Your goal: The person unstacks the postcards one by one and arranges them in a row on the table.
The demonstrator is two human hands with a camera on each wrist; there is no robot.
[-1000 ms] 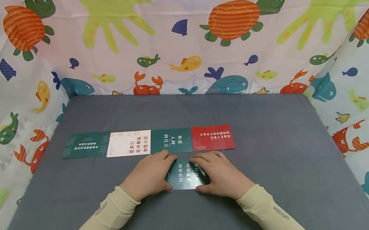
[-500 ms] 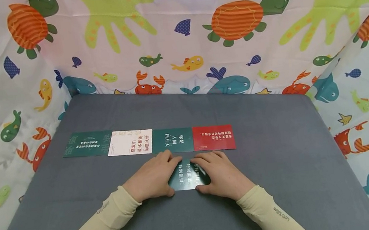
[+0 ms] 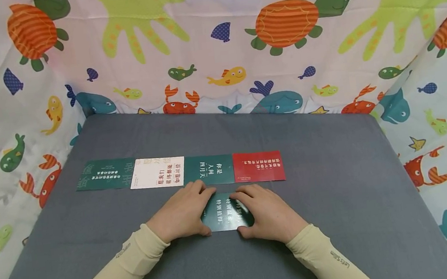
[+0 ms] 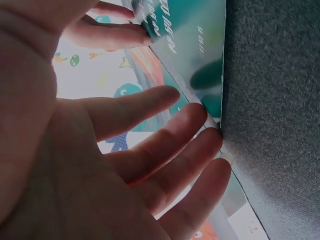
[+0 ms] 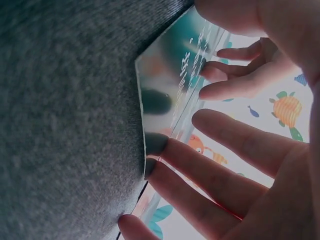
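A green card (image 3: pixel 222 220) with white vertical lettering lies on the grey cloth, close to the near side of a row of cards. My left hand (image 3: pixel 182 213) is at its left end, thumb at the near corner and fingers by the far one. Around the right end my right hand (image 3: pixel 271 212) stands in the same way. In the left wrist view, relaxed fingertips meet the edge of the card (image 4: pixel 207 45). Slightly bent, spread fingers of the right hand touch the card (image 5: pixel 155 80) in the right wrist view. Both hands cover its ends.
The row holds a green card (image 3: pixel 105 175), a white card (image 3: pixel 157 172), another green card (image 3: pixel 208 169) and a red card (image 3: pixel 258 167), side by side. Behind the grey table (image 3: pixel 334 168) hangs a sea-animal curtain (image 3: pixel 194 27), which also encloses both sides.
My left hand shifts slightly right, then back left, at the card's end. The right hand and the row of cards stay nearly still, and the view moves a little.
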